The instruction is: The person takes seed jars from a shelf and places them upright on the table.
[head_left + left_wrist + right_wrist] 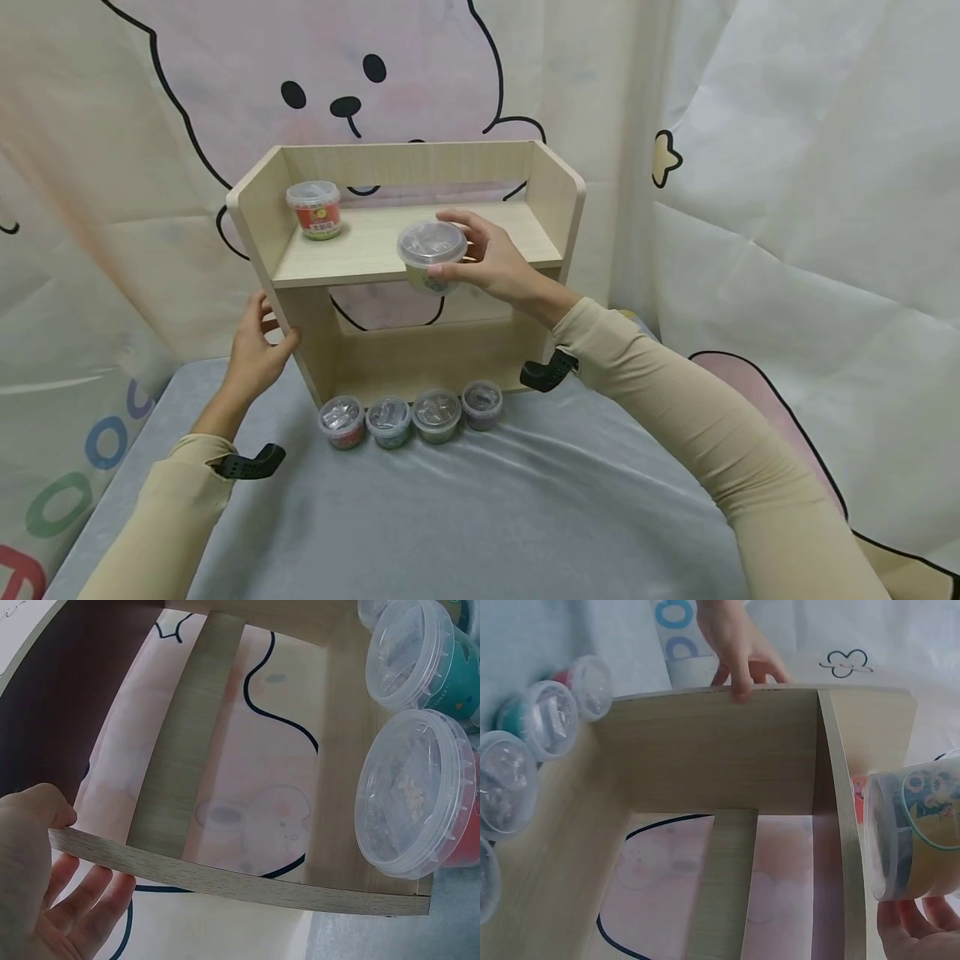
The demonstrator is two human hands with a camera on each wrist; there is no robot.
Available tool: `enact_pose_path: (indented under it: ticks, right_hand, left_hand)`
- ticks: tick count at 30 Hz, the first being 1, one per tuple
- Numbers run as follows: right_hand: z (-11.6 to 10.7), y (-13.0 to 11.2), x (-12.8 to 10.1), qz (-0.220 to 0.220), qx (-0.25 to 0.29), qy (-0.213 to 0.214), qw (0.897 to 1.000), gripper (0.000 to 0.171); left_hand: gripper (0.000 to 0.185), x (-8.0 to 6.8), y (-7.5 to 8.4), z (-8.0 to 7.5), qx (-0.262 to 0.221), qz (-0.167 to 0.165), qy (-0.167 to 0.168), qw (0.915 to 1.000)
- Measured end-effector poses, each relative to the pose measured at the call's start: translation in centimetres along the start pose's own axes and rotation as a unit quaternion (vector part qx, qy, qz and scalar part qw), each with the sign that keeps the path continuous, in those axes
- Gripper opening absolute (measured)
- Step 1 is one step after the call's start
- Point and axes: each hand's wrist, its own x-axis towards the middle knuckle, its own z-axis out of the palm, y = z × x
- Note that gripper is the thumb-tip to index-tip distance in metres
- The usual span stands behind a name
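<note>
A clear lidded tub point(429, 250) with a printed label is gripped by the right hand point(504, 265), thumb near me and fingers around the far side. It is held in front of the upper board of a small light-wood shelf point(408, 162). In the right wrist view the tub point(919, 829) lies sideways above the fingers. The left hand point(257, 354) holds the edge of the shelf's left side panel. In the left wrist view, that hand's thumb is on the inner face and its fingers point(82, 907) are outside. Another tub with a red label point(318, 217) stands on the upper board's left end.
Several lidded tubs point(437, 415) stand in a row along the shelf's lower front edge, with red, teal and darker contents. A grey-blue cloth point(480, 517) covers the table. Curtains with cartoon prints point(787, 167) hang behind and at both sides.
</note>
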Motion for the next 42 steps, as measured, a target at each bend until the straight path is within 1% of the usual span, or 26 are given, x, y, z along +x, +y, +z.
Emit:
enact_pose_path:
  ticks: [8,12,16,21,30,37,42]
  right_hand:
    - [-0.6,0.5,-2.0,-0.013,-0.021,-0.023,0.999,0.074]
    - [-0.8,1.0,-2.9,-0.005,-0.019,-0.028,0.999,0.075]
    - [-1.1,1.8,-3.8,0.002,-0.027,-0.032,0.999,0.076]
    - [-1.4,2.9,-4.7,0.008,-0.038,-0.024,0.999,0.075]
    - [-1.7,5.5,-6.5,0.037,-0.03,-0.01,0.999,0.075]
    - [-1.7,7.2,-7.1,0.051,-0.03,-0.01,0.998,0.078]
    - [-2.1,8.5,-7.6,0.069,-0.028,-0.002,0.997,0.078]
  left_hand:
    - [0.069,-0.1,0.0,0.1,-0.007,0.005,0.007,0.9999]
    - [0.068,0.0,0.0,0.2,-0.006,0.005,0.009,0.9999]
    - [0.067,0.0,0.0,0.2,-0.006,0.004,0.007,1.0]
    - [0.068,0.0,-0.1,0.2,-0.007,0.002,0.011,0.9999]
    - [0.068,-0.2,-0.3,0.4,-0.007,0.006,0.012,0.9999]
    - [0.068,-0.2,-0.2,0.4,-0.004,0.003,0.013,0.9999]
    - [0.066,0.0,0.0,0.3,0.0,0.005,0.011,0.9999]
